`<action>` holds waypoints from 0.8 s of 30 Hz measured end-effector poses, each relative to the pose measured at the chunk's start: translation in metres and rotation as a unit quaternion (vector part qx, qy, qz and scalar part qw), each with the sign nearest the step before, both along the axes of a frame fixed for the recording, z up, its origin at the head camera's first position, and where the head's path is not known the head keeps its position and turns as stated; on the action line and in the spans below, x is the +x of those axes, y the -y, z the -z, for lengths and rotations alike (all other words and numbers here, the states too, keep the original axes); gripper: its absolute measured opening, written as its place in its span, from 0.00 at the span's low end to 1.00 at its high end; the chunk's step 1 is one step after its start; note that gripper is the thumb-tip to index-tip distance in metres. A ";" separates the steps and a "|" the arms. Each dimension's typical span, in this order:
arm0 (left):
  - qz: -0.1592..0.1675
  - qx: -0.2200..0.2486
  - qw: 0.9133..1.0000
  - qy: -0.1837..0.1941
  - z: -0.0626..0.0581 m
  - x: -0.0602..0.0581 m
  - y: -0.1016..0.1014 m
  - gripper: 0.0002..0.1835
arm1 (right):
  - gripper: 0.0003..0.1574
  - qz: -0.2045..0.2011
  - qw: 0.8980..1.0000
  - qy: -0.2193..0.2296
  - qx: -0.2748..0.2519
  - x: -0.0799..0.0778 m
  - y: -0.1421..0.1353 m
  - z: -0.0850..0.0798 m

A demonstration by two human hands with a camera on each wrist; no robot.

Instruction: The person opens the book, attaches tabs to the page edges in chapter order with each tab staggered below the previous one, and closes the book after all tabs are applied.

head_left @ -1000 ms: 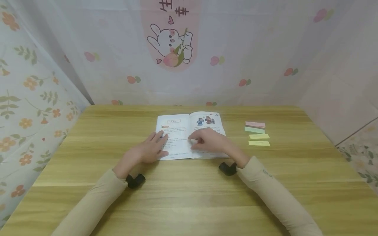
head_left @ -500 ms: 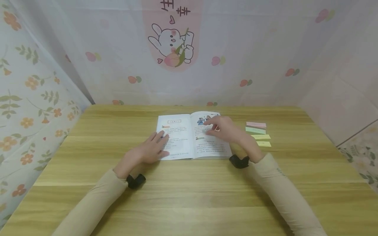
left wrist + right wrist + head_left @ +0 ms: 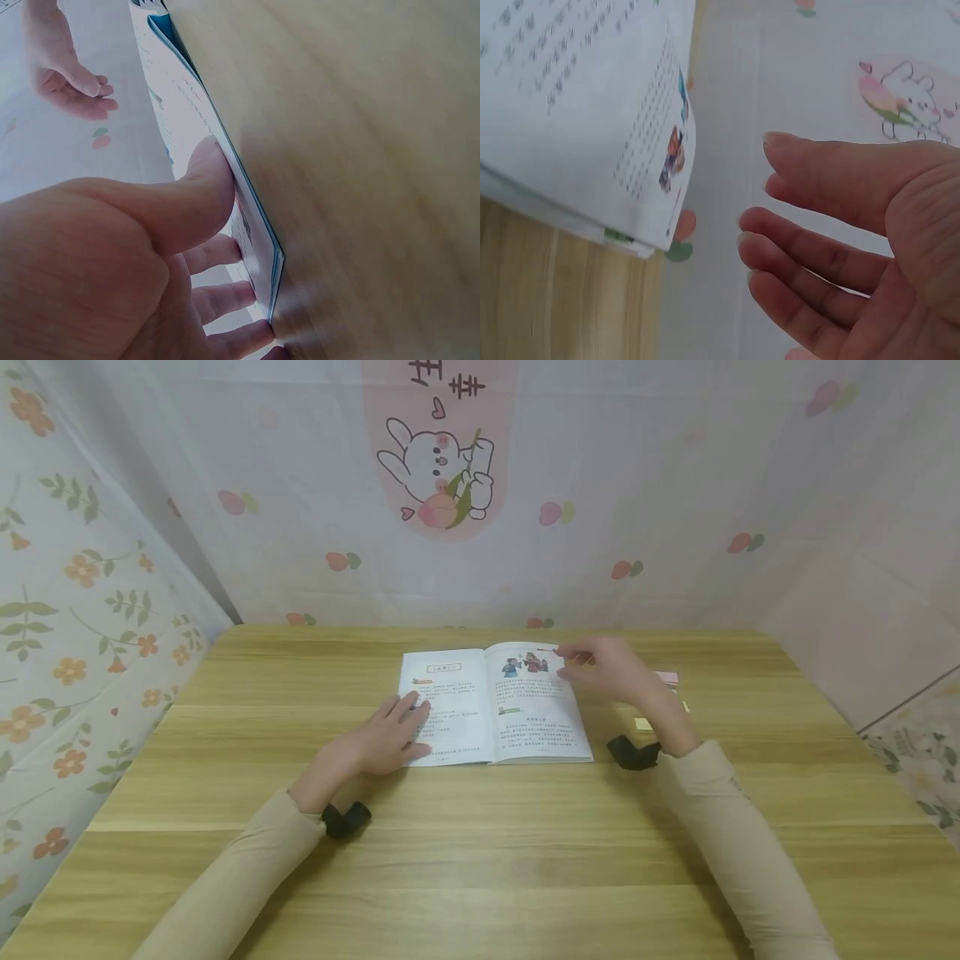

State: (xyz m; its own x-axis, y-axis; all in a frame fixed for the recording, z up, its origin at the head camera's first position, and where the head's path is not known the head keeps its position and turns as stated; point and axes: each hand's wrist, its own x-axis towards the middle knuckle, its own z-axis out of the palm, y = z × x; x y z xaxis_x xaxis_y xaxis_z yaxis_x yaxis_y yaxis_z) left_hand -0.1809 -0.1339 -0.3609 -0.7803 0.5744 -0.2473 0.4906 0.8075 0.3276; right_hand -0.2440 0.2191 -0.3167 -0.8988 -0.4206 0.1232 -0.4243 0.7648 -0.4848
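Observation:
An open book (image 3: 528,714) lies on the wooden table, with text on both pages and a colour picture at the top of the right one. My left hand (image 3: 386,739) rests with spread, straight fingers on the left page's outer edge; the left wrist view shows the thumb (image 3: 206,184) on the paper. Near the book's upper right corner, my right hand (image 3: 607,668) hovers with fingers loosely bent. In the right wrist view, a gap separates the right hand (image 3: 840,240) from the page corner, and nothing is between its fingers. The right hand partly hides the coloured paper strips (image 3: 666,677).
A yellow strip (image 3: 643,724) lies on the table (image 3: 465,860) right of the book. Behind the table hangs a white curtain (image 3: 637,468) with a rabbit print, and a floral curtain (image 3: 82,610) hangs at the left. Black wrist mounts (image 3: 345,820) stick out below both sleeves.
My right hand has moved right and away from me, from the book's middle to its upper right corner, uncovering the right page. The left hand has stayed put.

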 end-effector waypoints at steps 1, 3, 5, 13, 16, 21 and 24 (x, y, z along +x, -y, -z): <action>0.001 0.001 1.000 0.000 0.000 0.000 0.000 0.37 | 0.21 -0.001 1.000 -0.004 -0.002 -0.001 -0.003 0.000; 0.002 0.000 1.000 -0.001 0.001 0.000 0.000 0.37 | 0.21 0.003 1.000 -0.006 -0.004 -0.003 -0.010 -0.001; 0.001 0.002 1.000 -0.001 0.002 -0.001 0.001 0.38 | 0.21 0.005 1.000 -0.007 -0.006 -0.005 -0.017 -0.002; 0.011 0.000 1.000 -0.007 0.004 -0.002 0.001 0.37 | 0.21 0.020 1.000 0.003 -0.022 -0.012 -0.046 0.002; 0.009 -0.005 1.000 -0.006 0.005 -0.002 0.001 0.37 | 0.22 0.030 0.999 0.008 -0.024 -0.014 -0.054 0.002; 0.008 -0.007 1.000 -0.007 0.005 -0.002 0.001 0.38 | 0.23 0.051 0.998 0.025 -0.024 -0.015 -0.067 0.000; 0.007 -0.004 1.000 -0.006 0.003 -0.002 0.000 0.37 | 0.21 0.062 0.998 0.027 -0.021 -0.015 -0.074 0.000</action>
